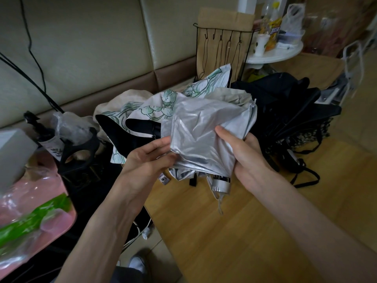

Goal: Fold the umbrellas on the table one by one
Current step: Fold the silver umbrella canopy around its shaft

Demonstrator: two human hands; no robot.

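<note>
A silver umbrella (204, 129) is held above the wooden table (234, 231), its canopy loose and crumpled, its silver handle (221, 185) pointing toward me. My right hand (247, 158) grips the canopy from the right, thumb on top. My left hand (149, 160) holds the canopy's left edge with fingers nearly straight. Behind lies a white umbrella with green flower prints (163, 107), unfolded. A black umbrella (289, 111) lies at the right, loosely collapsed.
A black wire rack (222, 52) and cardboard stand behind the umbrellas. A white round stand (275, 52) carries bottles and a cup. At left sit a pink tray with plastic bags (30, 211) and a black bottle (40, 129). A beige sofa back fills the rear.
</note>
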